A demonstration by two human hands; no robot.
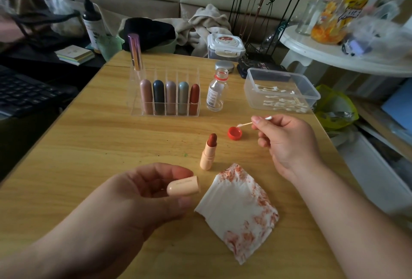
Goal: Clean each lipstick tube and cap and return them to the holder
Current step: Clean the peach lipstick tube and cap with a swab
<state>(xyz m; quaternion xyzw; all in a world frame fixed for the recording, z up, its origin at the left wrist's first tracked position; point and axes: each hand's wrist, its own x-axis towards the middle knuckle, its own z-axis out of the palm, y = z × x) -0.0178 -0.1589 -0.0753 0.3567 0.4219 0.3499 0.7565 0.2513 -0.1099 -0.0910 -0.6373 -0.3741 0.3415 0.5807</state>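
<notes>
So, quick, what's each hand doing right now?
Left hand: holding the peach lipstick cap.
Right hand: pinching a cotton swab.

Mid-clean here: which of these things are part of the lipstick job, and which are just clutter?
Job: cap in left hand, swab in right hand, open lipstick, holder, bottle, red lid, swab box, stained tissue.
Lying about: keyboard, notepads, pump bottle, towel, wipes tub.
</notes>
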